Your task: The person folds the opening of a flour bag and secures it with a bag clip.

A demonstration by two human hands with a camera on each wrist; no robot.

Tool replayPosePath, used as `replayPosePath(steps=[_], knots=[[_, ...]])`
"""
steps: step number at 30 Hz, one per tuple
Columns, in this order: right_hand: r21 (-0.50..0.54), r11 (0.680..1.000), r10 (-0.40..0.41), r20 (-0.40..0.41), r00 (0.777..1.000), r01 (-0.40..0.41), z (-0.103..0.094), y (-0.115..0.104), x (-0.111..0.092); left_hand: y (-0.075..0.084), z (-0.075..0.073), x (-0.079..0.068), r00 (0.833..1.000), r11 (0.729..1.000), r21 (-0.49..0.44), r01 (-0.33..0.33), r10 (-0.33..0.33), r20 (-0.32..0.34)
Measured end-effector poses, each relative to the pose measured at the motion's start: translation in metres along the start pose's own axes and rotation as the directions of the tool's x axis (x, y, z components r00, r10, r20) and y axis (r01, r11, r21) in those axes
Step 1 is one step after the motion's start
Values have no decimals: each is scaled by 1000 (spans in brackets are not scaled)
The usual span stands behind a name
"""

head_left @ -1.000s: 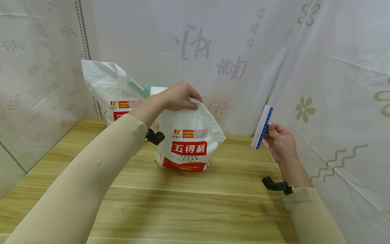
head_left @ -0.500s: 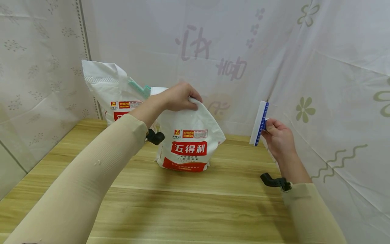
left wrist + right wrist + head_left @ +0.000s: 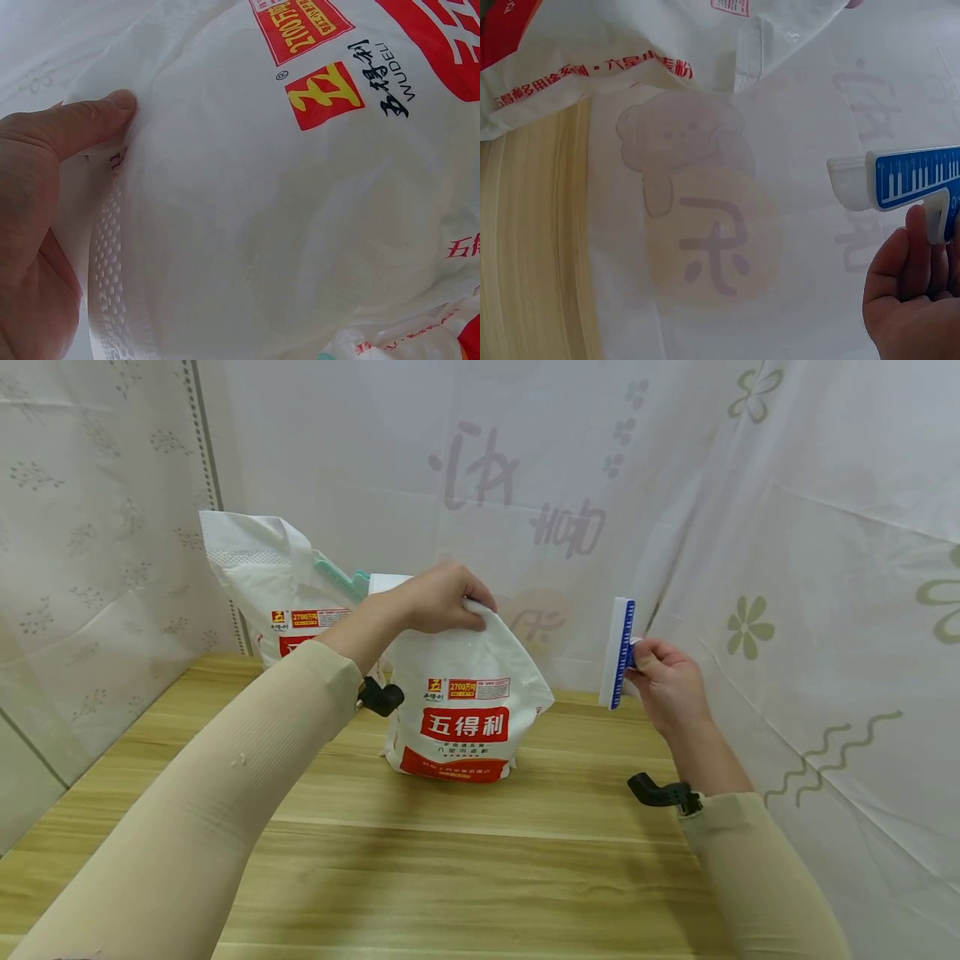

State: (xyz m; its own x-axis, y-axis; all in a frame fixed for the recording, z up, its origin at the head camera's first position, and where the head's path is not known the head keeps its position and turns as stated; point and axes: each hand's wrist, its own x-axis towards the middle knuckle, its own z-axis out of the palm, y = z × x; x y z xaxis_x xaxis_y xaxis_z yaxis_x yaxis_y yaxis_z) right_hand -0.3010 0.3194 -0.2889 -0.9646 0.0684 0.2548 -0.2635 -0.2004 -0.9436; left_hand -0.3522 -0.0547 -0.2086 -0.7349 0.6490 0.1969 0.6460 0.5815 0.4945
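A white flour bag (image 3: 480, 677) with red print stands upright on the wooden table. My left hand (image 3: 446, 597) grips its folded top edge. The left wrist view shows the thumb (image 3: 112, 112) pressed on the front of the plastic, fingers mostly hidden behind. Off to the right, in the air, my right hand (image 3: 667, 685) pinches a blue-and-white bag clip (image 3: 621, 652) by its short handle. The clip's long bar stands nearly upright in the head view, apart from the bag. Its blue side (image 3: 919, 176) carries white scale-like marks.
Behind and left stands a second flour bag (image 3: 251, 560), with a green clip (image 3: 341, 578) across its top, partly hidden by my left arm. Printed white curtains (image 3: 525, 468) close off the back and sides of the wooden table (image 3: 480, 877).
My right hand has moved left and slightly up with the bag clip, closer to the bag, and the clip has turned more upright. My left hand and both bags stay in place.
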Motion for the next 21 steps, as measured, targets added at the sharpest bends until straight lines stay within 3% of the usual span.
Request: replayPosePath(steps=[10, 21], knots=[[-140, 990, 2, 5, 1000, -1, 19, 1, 6, -1, 1, 1, 1000, 1000, 8, -11, 11, -9], [-232, 970, -54, 53, 997, 65, 38, 7, 13, -2, 1, 1, 1000, 1000, 9, -11, 11, -8]])
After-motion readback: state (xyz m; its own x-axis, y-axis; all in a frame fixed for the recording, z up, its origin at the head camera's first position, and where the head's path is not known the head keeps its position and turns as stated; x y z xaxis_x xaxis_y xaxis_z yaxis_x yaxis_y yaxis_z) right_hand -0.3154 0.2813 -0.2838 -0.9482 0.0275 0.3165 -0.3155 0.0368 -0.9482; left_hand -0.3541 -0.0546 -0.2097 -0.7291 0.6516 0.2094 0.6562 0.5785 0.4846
